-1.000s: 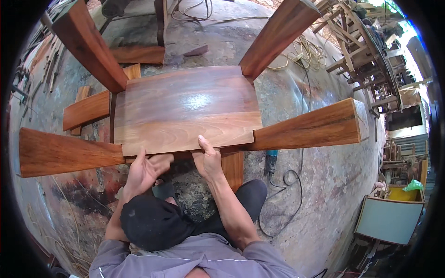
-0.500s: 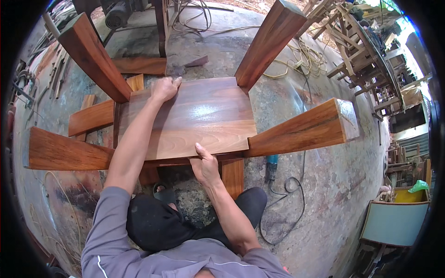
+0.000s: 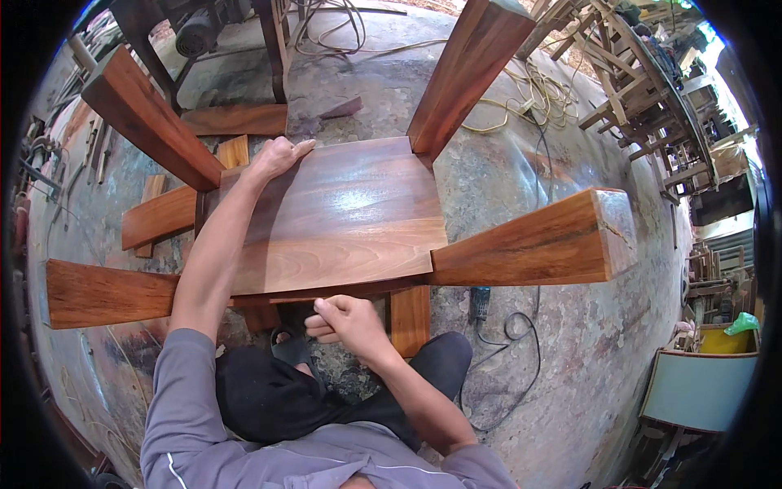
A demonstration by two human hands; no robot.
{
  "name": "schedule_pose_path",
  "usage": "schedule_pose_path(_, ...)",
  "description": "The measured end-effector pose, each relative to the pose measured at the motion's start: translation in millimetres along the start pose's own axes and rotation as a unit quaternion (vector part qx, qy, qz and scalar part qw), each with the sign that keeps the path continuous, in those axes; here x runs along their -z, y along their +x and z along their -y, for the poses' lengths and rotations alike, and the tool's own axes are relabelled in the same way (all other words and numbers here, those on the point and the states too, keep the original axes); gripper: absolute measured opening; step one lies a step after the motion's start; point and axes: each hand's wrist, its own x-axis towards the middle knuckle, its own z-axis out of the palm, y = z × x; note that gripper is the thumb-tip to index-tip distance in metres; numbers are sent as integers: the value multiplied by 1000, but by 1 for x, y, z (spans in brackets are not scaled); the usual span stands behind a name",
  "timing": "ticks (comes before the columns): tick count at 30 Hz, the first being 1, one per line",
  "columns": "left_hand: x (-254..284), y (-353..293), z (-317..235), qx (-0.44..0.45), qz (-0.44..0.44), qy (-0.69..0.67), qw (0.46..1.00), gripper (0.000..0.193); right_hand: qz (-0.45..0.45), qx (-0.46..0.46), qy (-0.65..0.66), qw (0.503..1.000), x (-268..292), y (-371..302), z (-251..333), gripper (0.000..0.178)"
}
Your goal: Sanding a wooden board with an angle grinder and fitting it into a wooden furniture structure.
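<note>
In front of me lies a small wooden table, upturned, with its reddish-brown legs [image 3: 521,240] splaying outward. A glossy board [image 3: 350,204] fills the space between the legs, paler along its near side. My left hand [image 3: 279,156] grips the far edge of the board near the far left leg, with its fingertips partly hidden beyond the edge. Just off the near edge is my right hand [image 3: 350,324], its fingers curled in and thumb against them. Nothing shows in it, and it looks apart from the wood.
Loose wooden boards [image 3: 159,216] lie on the floor at left and beneath the table. A power tool [image 3: 481,303] with a black cord rests at right. Coiled cable [image 3: 542,94] and stacked wooden frames [image 3: 643,98] stand farther back. A pale blue box [image 3: 700,387] is at far right.
My right hand has let go of the board's near edge, drawn back toward me and curled. The table has shifted slightly left and tilted in view; my left hand has stayed on the far edge.
</note>
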Motion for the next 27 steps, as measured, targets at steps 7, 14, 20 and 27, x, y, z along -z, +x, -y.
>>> schedule_pose_path(7,-1,-5,-18,5,-6,1,1000,85,-433,352,-566,606,64,51,81,66)
schedule_pose_path(14,-9,0,7,38,16,-13,999,84,-393,226,-661,597,70,92,58,82)
schedule_pose_path(20,-12,-23,-26,28,-54,-7,998,82,-416,203,-678,571,92,85,72,72)
schedule_pose_path(27,-14,-32,-21,24,-59,-22,998,71,-501,134,-648,558,76,98,78,74)
